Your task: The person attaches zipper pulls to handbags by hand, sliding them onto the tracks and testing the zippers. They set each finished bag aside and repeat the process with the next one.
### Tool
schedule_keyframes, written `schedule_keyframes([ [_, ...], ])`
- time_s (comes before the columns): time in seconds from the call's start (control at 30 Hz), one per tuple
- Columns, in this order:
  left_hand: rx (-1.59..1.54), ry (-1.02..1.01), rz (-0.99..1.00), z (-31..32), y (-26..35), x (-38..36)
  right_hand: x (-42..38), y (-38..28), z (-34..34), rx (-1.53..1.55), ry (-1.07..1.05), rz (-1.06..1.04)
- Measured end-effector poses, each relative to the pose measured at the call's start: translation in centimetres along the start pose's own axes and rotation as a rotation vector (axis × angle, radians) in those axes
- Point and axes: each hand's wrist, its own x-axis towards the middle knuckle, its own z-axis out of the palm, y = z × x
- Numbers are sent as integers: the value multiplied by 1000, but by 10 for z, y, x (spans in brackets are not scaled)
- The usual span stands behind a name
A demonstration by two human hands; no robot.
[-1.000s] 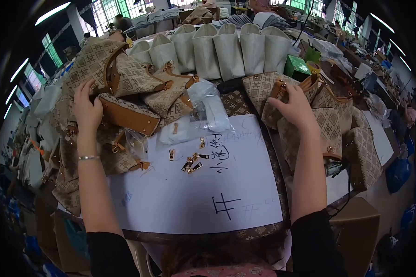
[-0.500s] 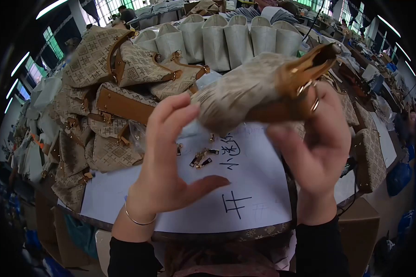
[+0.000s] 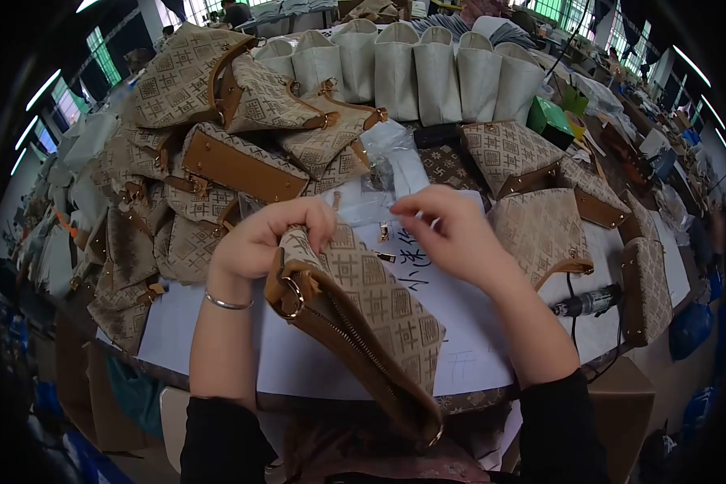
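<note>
A beige patterned bag with brown trim, a gold ring and a zipper hangs tilted over the front edge of the white paper. My left hand grips its upper left end, with the fingers over the fabric. My right hand is raised over the paper, thumb and index finger nearly together, apart from the bag. Whatever may be between those fingertips is too small to tell. Just left of them lies a small gold metal piece. A small dark and gold piece shows beside the bag.
Patterned bags are heaped at the left, and more lie at the right. Upright pale pouches form a row at the back. A power tool with a cable lies right of my right forearm. Clear plastic lies behind the hands.
The bag has come down and turned, its zipper side now facing me. My left hand has closed on it. My right hand has let go and moved left, over the paper.
</note>
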Motion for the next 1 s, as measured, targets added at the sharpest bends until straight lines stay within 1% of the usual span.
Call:
schedule_keyframes([
  [0.03,-160,-83,31,-1,-10,1,-1,21,19,-39,-36,-16],
  [0.07,-196,-129,-34,3,-16,3,-4,37,38,-77,-73,-32],
  [0.1,-197,-128,-36,6,-26,3,-10,44,51,-75,-74,-31],
  [0.17,-394,-323,-187,14,-45,1,-20,50,68,-131,-112,-97],
  [0.2,-397,-319,-188,21,-47,1,-20,50,69,-128,-116,-96],
  [0.27,-285,-347,-492,33,-49,2,-20,51,69,-275,-175,-181],
  [0.3,-299,-405,-522,34,-50,5,-19,57,70,-276,-177,-178],
  [0.33,-302,-406,-520,37,-48,7,-16,68,73,-264,-208,-217],
  [0.4,-178,-192,-336,49,-33,13,-16,75,73,-252,-239,-254],
  [0.43,-179,-194,-335,53,-24,16,-16,75,71,-119,-233,-124],
  [0.47,-201,-145,-298,58,-15,18,-16,73,68,15,-224,6],
  [0.5,-222,-95,-261,63,-6,20,-14,66,63,13,-222,7],
  [0.53,-221,-96,-258,72,5,21,-11,53,56,114,-140,146],
  [0.57,-158,-89,-316,82,16,20,-7,45,51,215,-58,283],
  [0.6,-94,-78,-373,89,20,19,-4,45,48,211,-62,279],
  [0.63,-94,-70,-369,94,20,19,-1,45,44,467,31,255],
  [0.67,-10,-48,-368,98,19,19,1,44,41,723,124,230],
  [0.7,74,-27,-368,100,18,19,2,34,33,768,171,197],
  [0.73,73,-22,-365,99,16,19,2,23,26,766,166,197],
  [0.8,-146,162,-244,94,6,20,-2,1,12,1007,250,191],
  [0.83,-147,162,-241,91,1,21,-5,-10,8,995,266,144],
  [0.87,-124,273,-263,86,-4,22,-9,-21,7,992,264,144],
  [0.9,-100,386,-285,82,-6,21,-14,-32,7,1001,252,80],
  [0.93,-38,403,-339,82,-6,19,-19,-37,7,1011,240,15],
  [0.97,-39,404,-337,84,-9,19,-22,-38,6,1010,238,15],
  [1.0,123,380,-304,86,-14,19,-24,-39,6,660,238,-218],
])
